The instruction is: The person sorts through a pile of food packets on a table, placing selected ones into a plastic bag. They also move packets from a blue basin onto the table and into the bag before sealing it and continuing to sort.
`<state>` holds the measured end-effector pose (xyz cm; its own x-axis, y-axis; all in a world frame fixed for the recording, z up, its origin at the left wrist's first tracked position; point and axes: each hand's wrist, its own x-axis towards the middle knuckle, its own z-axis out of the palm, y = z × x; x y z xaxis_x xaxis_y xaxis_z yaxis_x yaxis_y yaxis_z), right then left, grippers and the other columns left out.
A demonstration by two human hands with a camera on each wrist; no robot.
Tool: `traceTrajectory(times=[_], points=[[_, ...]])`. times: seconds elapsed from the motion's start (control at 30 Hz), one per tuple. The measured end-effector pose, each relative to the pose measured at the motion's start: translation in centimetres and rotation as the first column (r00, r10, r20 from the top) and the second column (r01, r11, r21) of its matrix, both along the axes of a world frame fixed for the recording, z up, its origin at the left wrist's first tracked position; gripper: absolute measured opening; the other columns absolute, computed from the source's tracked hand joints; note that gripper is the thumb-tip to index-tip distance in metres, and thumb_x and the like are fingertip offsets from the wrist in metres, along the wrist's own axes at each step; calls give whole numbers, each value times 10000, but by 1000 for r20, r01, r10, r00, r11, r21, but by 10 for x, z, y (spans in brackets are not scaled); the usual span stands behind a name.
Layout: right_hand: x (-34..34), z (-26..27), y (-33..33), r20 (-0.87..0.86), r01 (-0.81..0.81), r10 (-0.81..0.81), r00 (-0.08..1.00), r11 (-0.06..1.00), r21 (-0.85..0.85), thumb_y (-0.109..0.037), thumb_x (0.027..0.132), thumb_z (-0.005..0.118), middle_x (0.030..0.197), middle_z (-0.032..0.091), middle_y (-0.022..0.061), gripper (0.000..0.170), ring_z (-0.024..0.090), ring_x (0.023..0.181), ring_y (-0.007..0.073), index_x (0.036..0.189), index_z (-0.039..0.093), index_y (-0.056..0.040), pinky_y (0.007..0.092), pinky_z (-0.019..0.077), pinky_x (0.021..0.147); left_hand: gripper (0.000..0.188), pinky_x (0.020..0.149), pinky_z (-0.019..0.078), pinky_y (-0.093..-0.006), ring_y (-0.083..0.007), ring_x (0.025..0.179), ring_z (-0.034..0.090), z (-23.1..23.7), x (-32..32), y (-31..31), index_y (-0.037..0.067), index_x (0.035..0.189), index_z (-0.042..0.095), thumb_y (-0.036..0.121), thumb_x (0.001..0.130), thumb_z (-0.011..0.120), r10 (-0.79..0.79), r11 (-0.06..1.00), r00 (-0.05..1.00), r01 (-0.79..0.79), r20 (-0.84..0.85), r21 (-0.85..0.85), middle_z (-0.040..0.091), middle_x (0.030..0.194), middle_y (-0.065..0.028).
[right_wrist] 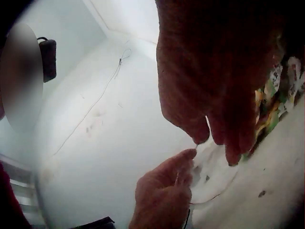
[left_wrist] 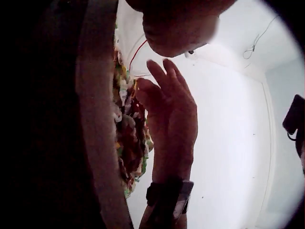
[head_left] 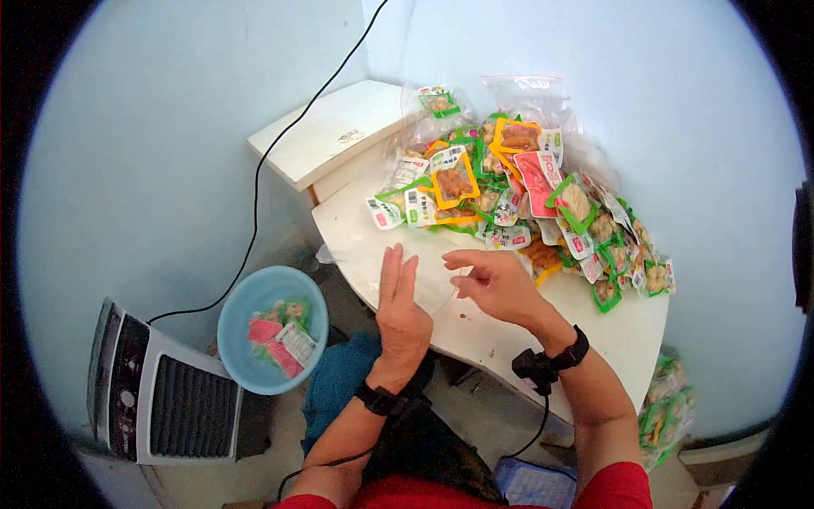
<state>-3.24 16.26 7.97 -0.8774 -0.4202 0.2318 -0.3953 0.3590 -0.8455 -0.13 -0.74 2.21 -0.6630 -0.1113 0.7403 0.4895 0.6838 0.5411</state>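
Note:
Between my hands is a clear plastic zip bag with a thin red line along its edge, faint in the head view and plainer in both wrist views. My left hand holds it on one side, index and middle fingers extended upward. Opposite, my right hand pinches at the edge with bent thumb and fingers. In the right wrist view, the red-edged bag spans from the left fingers toward the right fingertips. Behind the hands, a large heap of small sealed food packets in green, yellow, red and white covers the back of the table.
The white table has a raised white board at its back left. A blue basin with several packets stands lower left, beside an air cooler. A filled bag of packets is at lower right. A black cable runs down the wall.

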Motion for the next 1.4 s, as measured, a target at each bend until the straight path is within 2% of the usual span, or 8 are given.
traceTrajectory(times=[0.17,0.3,0.5,0.7,0.77,0.9,1.13,1.4], points=[[-7,11,16,61,176,-166,984,960,-219,-52,887,642,928,706,70,203,680,736,119,1070,670,31,249,542,622,519,1100,354,-486,-428,1302,439,31,-22,-30,-75,1227,550,-173,735,413,101,995,986,-102,-136,-4,492,1359,-253],[-18,10,21,68,249,-249,966,968,21,-72,890,641,943,708,89,196,681,780,129,1062,677,16,258,542,652,516,1091,367,-473,-414,1291,456,46,-54,-59,-66,1222,562,-184,738,428,187,982,958,-179,-215,56,516,1340,-240],[-64,11,-8,-421,171,39,906,877,450,-129,870,650,1146,650,175,290,622,1046,339,1140,642,-24,395,507,890,514,1086,378,-463,-404,1285,469,36,-77,-82,-68,1210,574,-198,733,433,232,965,956,-205,-177,161,524,1341,-228],[-166,-49,-65,-561,182,249,789,777,602,-293,864,668,1340,534,165,454,492,1233,372,1240,586,-53,454,411,1010,511,1091,374,-467,-402,1288,472,19,-65,-80,-76,1207,576,-198,731,436,219,959,965,-186,-143,216,534,1332,-231],[-170,-48,-82,-439,135,203,875,770,624,-387,848,652,1349,524,148,526,463,1262,363,1271,571,-86,517,358,1034,513,1091,372,-473,-399,1289,474,18,-59,-80,-72,1210,576,-196,732,440,196,965,968,-161,-157,208,538,1329,-231],[-141,-31,-100,-353,156,234,906,589,793,-534,809,622,1344,522,114,619,429,1291,332,1291,571,-149,624,273,1040,522,1088,376,-467,-392,1286,480,17,-59,-88,-65,1218,575,-180,732,422,185,956,969,-138,-165,258,534,1340,-221],[-45,-1,-51,-248,-18,360,899,598,801,-397,817,659,1383,518,88,510,412,1344,302,1234,578,-114,586,241,1082,578,1093,373,-433,-378,1299,471,7,-66,-81,-48,1249,554,-190,716,385,100,964,983,-58,-151,260,524,1358,-210],[64,6,14,-243,200,5,970,555,807,-248,786,726,1338,557,83,492,438,1336,290,1233,569,-116,625,225,1092,520,1105,362,-452,-383,1310,439,-5,-61,-49,-71,1237,539,-174,734,458,-79,984,994,90,-72,155,494,1371,-206]])
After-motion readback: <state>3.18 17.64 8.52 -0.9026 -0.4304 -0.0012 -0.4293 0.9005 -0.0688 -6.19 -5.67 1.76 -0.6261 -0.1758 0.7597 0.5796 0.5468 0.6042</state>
